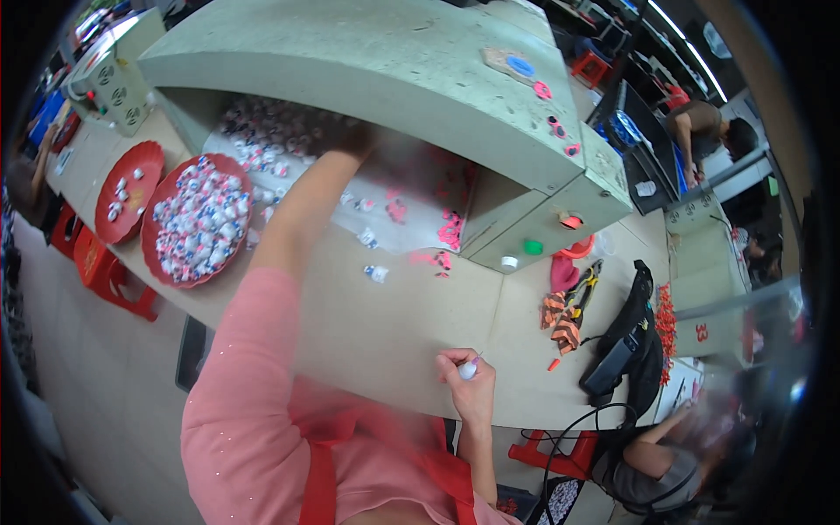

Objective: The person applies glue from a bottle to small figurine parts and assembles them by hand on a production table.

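My left arm stretches into the open front of a pale green cabinet, where my left hand (357, 140) is in shadow under the top edge; its fingers cannot be made out. Around it lie many small white, blue and pink figures (262, 144) and, to the right, small bright pink pieces (450, 229). Closer to me, my right hand (472, 392) is closed over the tabletop, its fingers pinching a small white rounded piece (468, 371) with a thin purplish part sticking up. Two white-and-blue figures (376, 273) lie loose on the table in front of the opening.
A red bowl (150, 262) heaped with figures stands at the left, beside a second red bowl (107, 226) holding a few. On the right lie yellow-and-black pliers (588, 284), striped fingertip covers (567, 332) and a black bag (639, 324). Other people sit nearby.
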{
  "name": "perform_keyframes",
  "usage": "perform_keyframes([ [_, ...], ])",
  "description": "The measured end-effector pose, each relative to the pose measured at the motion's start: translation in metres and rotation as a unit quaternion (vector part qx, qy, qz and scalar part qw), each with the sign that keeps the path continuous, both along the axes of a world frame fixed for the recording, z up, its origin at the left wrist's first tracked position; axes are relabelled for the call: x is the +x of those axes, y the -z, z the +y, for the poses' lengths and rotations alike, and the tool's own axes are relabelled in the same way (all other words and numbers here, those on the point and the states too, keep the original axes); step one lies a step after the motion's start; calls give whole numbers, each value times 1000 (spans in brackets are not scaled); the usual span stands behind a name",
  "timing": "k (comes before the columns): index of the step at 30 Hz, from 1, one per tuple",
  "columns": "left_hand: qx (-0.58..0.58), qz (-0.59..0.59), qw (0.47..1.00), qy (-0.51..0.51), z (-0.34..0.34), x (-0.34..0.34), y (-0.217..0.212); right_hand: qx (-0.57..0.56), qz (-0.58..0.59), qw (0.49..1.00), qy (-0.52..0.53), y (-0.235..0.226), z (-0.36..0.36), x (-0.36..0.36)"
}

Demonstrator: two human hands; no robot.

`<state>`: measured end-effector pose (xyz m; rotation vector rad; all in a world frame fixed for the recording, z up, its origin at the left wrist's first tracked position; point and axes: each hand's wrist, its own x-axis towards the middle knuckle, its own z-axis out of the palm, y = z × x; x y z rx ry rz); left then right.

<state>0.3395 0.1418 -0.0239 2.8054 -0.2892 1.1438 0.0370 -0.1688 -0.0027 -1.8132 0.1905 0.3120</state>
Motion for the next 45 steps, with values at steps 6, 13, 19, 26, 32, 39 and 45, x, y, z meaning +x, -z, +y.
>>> perform_keyframes([
  [6, -34, 19, 998, 43, -7, 16, -3, -34, -16, 999, 15, 5, -13, -13],
  [13, -35, 52, 995, 81, 2, 30, -4, -4, -8, 1000, 22, -2, -14, -4],
  [19, -43, 63, 977, 198, 23, 13, 4, -68, -38, 994, -78, -32, -5, -5],
  [26, -44, 142, 982, 118, 29, 11, 6, -22, -28, 999, -26, 9, -30, -18],
  [32, -51, 193, 978, 58, 18, 21, -1, 0, -25, 1000, -19, 9, -20, -11],
  [39, -50, 311, 946, 77, 17, -24, -9, 42, -59, 997, -31, 3, -22, -14],
  [45, -3, 345, 938, -29, -19, -40, -22, 60, -48, 997, -13, 8, -35, -20],
])
